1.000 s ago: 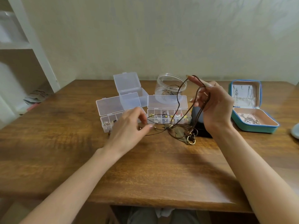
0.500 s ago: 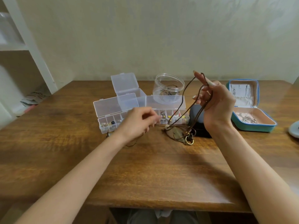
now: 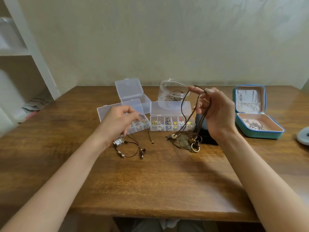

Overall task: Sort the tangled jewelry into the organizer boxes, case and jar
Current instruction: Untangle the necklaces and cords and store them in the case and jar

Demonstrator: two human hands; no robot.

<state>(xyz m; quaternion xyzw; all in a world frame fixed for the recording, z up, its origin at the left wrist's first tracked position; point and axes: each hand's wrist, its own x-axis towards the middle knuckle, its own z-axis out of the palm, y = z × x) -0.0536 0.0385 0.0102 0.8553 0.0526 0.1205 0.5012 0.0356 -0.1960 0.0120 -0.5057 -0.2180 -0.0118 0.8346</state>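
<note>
Pale plaster wall [image 3: 167,39] and a white shelf unit [image 3: 25,52] frame a wooden table [image 3: 158,178], seen from the single head view. Toward its far side stand three clear organizer boxes with lids up: a left box [image 3: 142,126], a back box [image 3: 132,92] and a middle box [image 3: 172,122] whose compartments hold small gold and coloured pieces. Behind the middle box stands the open jar [image 3: 172,94] with a bit of cord inside, and well to the right lies the open teal case [image 3: 255,118] holding silvery chains. The right hand [image 3: 217,113] is raised, its fingers hooked through several loops of brown cord [image 3: 184,114] that hang down to a clump of pendants [image 3: 192,143] resting on the wood, just in front of a dark stand [image 3: 203,131]. The left hand [image 3: 118,121] hovers, fingers curled, over the left box; a thin beaded cord [image 3: 130,149] lies on the table just below it, and motion blur hides whether the fingertips pinch its end. The step in hand appears to be untangling: one thin strand lies apart from the bundle while the thicker cords remain knotted at the pendants. Next, I judge, the loops need working free one at a time near the clump, gently, since pulling hard would likely tighten the tangle before anything goes into the jar.
</note>
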